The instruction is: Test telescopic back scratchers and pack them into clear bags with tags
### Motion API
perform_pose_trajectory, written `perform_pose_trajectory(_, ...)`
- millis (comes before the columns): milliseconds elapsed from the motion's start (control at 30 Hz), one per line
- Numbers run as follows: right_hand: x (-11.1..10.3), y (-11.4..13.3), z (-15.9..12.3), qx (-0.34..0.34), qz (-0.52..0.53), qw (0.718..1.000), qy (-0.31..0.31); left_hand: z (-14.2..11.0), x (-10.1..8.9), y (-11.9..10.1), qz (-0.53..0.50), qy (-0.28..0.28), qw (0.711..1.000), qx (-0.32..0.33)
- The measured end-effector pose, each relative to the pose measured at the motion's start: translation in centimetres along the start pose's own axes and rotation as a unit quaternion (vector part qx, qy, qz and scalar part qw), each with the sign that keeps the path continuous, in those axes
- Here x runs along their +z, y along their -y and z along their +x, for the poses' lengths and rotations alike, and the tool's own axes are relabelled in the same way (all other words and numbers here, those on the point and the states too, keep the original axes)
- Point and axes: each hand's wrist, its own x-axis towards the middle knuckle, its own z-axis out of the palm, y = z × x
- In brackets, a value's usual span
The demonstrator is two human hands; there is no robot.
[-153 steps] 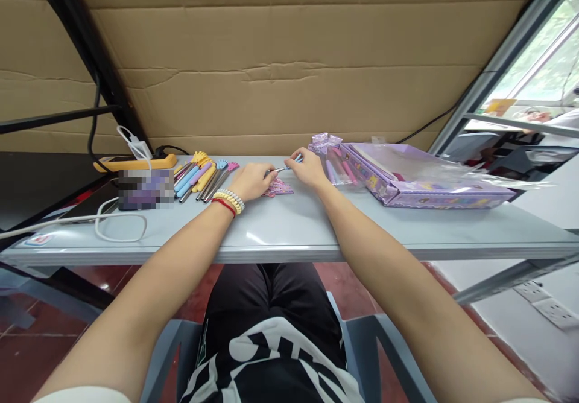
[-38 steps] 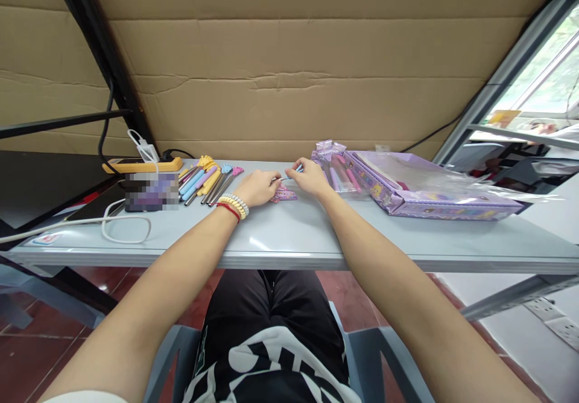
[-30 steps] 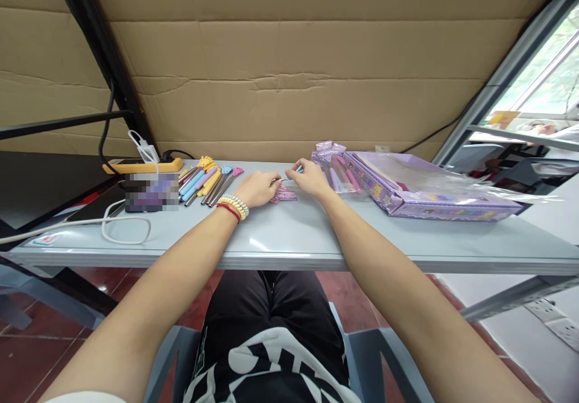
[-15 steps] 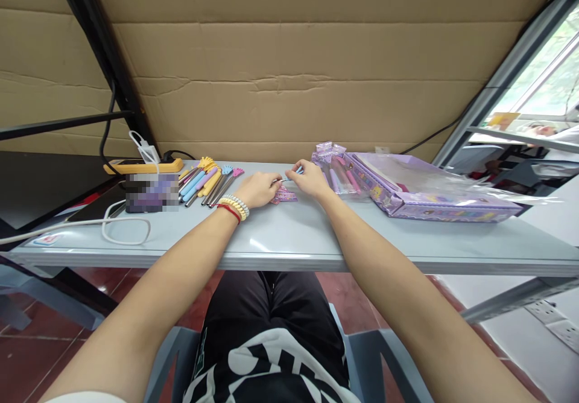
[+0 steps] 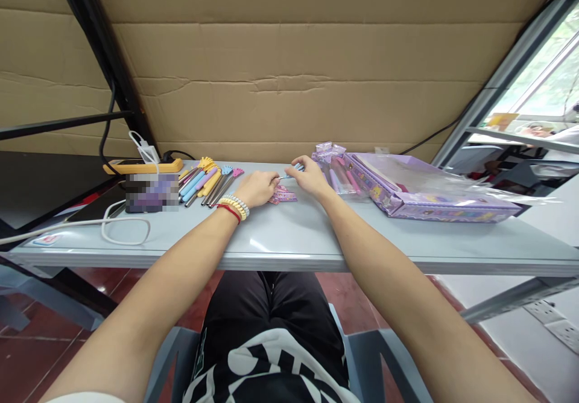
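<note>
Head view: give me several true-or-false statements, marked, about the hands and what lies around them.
A slim stick runs between the left hand and right hand. True.
The bracelets are on the right wrist. False: they circle the left wrist.
The purple box lies right of the right hand. True.
The loose sticks lie inside the purple box. False: they lie left of the left hand.
A white cable is on the desk. True.

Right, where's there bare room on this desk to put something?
Bare desk: between the forearms, in front of the pink pieces; right of the right forearm, in front of the purple box. Crowded: left, white cable, loose pens; back right, bagged pens beside the box; centre, left hand and right hand holding a blue pen.
</note>
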Motion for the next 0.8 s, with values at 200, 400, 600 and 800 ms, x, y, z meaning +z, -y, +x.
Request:
perform_pose_trajectory(200, -0.46, 0.75, -0.06, 0.05, 0.295, 0.951, 0.079, 0.27, 0.01, 0.05, -0.043, -0.062, 0.997, 0.011)
perform_pose_trajectory(400, -0.47, 0.81, -0.48, 0.035, 0.335, 0.926, 0.172, 0.31, 0.23, 0.22, -0.08, -0.098, 0.991, 0.054)
perform_pose_trajectory(600, -0.45, 0.69, -0.53, 0.022, 0.357, 0.915, 0.187, 0.2, 0.29, 0.12, -0.115, -0.11, 0.984, 0.081)
perform_pose_trajectory(800, -0.18, 0.71, -0.51, 0.017, 0.342, 0.917, 0.204, 0.15, 0.26, 0.02, -0.121, -0.108, 0.983, 0.085)
